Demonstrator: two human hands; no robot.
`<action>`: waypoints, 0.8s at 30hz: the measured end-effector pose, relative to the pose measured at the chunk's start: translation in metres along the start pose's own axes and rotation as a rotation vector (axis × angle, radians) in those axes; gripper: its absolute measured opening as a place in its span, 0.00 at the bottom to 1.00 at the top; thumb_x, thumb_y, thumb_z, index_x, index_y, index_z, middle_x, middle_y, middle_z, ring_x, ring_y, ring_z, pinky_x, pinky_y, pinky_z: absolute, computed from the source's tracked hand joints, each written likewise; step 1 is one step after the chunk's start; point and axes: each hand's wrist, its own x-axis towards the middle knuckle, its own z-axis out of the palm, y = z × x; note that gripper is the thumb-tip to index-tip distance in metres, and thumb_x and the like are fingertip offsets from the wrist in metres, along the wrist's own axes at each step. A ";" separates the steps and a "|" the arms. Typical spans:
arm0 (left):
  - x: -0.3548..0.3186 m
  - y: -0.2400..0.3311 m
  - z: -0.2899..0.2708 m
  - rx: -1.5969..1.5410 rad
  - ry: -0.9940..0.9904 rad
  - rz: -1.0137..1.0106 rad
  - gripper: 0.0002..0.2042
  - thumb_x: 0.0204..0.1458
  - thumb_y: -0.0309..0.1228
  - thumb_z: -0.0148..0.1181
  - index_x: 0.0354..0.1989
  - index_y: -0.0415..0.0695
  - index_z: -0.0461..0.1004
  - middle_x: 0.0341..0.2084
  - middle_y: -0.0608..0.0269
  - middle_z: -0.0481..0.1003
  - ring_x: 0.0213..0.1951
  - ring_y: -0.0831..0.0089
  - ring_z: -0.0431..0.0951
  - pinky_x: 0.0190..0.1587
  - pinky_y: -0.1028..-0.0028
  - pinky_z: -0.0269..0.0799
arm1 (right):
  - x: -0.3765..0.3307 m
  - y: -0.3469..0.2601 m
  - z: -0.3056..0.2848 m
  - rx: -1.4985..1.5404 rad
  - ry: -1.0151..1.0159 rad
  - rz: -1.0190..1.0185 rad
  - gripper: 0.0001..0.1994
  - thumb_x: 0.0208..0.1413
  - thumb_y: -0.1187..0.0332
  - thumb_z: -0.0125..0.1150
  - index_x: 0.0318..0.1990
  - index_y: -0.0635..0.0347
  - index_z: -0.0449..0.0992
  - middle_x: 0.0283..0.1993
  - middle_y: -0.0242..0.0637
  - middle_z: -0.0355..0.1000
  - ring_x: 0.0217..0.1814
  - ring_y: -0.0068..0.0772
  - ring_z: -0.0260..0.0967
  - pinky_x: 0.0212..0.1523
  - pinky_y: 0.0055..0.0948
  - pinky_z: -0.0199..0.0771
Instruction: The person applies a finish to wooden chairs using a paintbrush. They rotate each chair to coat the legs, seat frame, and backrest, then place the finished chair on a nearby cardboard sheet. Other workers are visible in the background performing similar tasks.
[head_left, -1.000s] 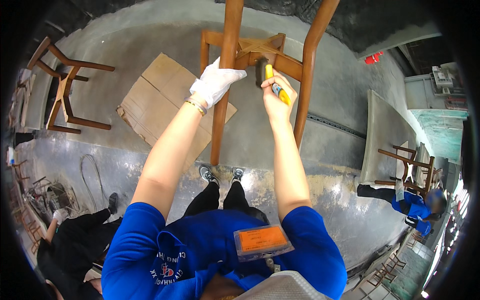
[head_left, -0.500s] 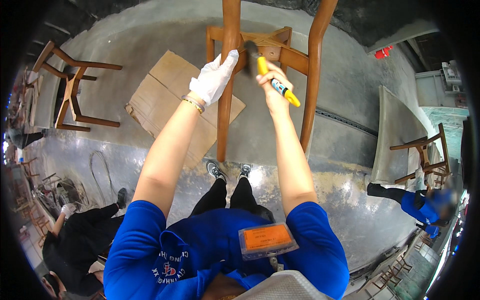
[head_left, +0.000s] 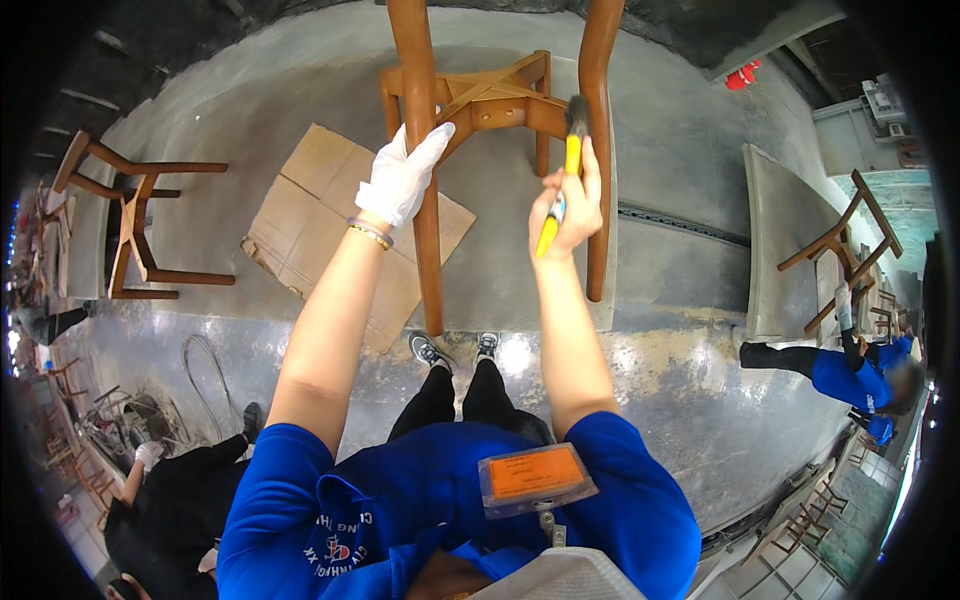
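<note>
Brush (head_left: 573,152) shifted rightward, right fingers (head_left: 591,170) curled round it, left fingers (head_left: 433,143) round chair frame (head_left: 503,114), cardboard (head_left: 312,215) and grey floor (head_left: 690,400) beneath.

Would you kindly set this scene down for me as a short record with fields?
Left grip: white-gloved, closed on the left-hand leg of a brown wooden chair frame
Right grip: bare, holding a yellow-handled brush, its dark head near the right-hand leg
Floor: creased cardboard sheet
Far left: another chair frame
Far right: co-worker in a blue shirt beside a third chair frame
</note>
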 end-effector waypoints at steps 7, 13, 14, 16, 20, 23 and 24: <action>-0.001 -0.004 -0.005 0.200 0.011 0.051 0.27 0.62 0.45 0.69 0.65 0.46 0.74 0.42 0.74 0.78 0.43 0.85 0.71 0.47 0.77 0.71 | 0.013 -0.040 0.016 0.302 -0.302 0.221 0.08 0.47 0.87 0.59 0.24 0.62 0.75 0.65 0.51 0.76 0.63 0.45 0.78 0.50 0.35 0.84; 0.001 -0.008 -0.007 -0.206 -0.120 -0.082 0.23 0.61 0.33 0.70 0.63 0.46 0.73 0.38 0.72 0.78 0.38 0.83 0.73 0.41 0.78 0.71 | 0.170 -0.103 0.075 0.656 -0.079 -0.514 0.09 0.44 0.84 0.68 0.23 0.60 0.75 0.57 0.50 0.81 0.62 0.51 0.79 0.57 0.34 0.81; 0.000 -0.010 -0.007 -0.254 -0.130 -0.100 0.23 0.60 0.31 0.70 0.63 0.46 0.73 0.37 0.73 0.77 0.37 0.84 0.72 0.40 0.79 0.71 | 0.192 -0.114 0.083 0.587 -0.088 -0.618 0.09 0.44 0.82 0.68 0.24 0.58 0.75 0.57 0.45 0.82 0.61 0.50 0.79 0.57 0.33 0.82; -0.002 -0.012 -0.007 -0.238 -0.132 -0.106 0.23 0.60 0.31 0.71 0.62 0.46 0.73 0.37 0.74 0.77 0.36 0.84 0.71 0.39 0.78 0.70 | 0.206 -0.127 0.085 0.435 -0.357 -0.640 0.06 0.47 0.75 0.67 0.27 0.55 0.74 0.60 0.37 0.80 0.62 0.45 0.79 0.58 0.35 0.82; 0.002 -0.013 -0.010 -0.282 -0.172 -0.117 0.21 0.60 0.30 0.71 0.61 0.47 0.74 0.37 0.75 0.76 0.35 0.84 0.70 0.39 0.78 0.71 | 0.164 -0.129 0.057 0.211 -0.656 -0.906 0.02 0.51 0.69 0.65 0.31 0.50 0.77 0.68 0.26 0.75 0.69 0.43 0.73 0.67 0.39 0.78; 0.014 -0.010 -0.014 0.238 -0.189 0.012 0.22 0.58 0.33 0.73 0.60 0.47 0.74 0.37 0.75 0.76 0.35 0.84 0.70 0.39 0.77 0.70 | 0.148 -0.126 0.035 0.256 -1.286 -0.717 0.04 0.50 0.74 0.63 0.31 0.50 0.78 0.67 0.33 0.76 0.70 0.43 0.73 0.66 0.38 0.78; 0.014 -0.009 -0.014 0.112 -0.188 -0.073 0.23 0.57 0.34 0.73 0.60 0.47 0.74 0.37 0.75 0.77 0.35 0.83 0.71 0.40 0.76 0.71 | 0.154 -0.128 0.033 0.253 -1.558 -0.556 0.06 0.48 0.78 0.62 0.27 0.54 0.74 0.66 0.37 0.77 0.69 0.45 0.74 0.64 0.35 0.79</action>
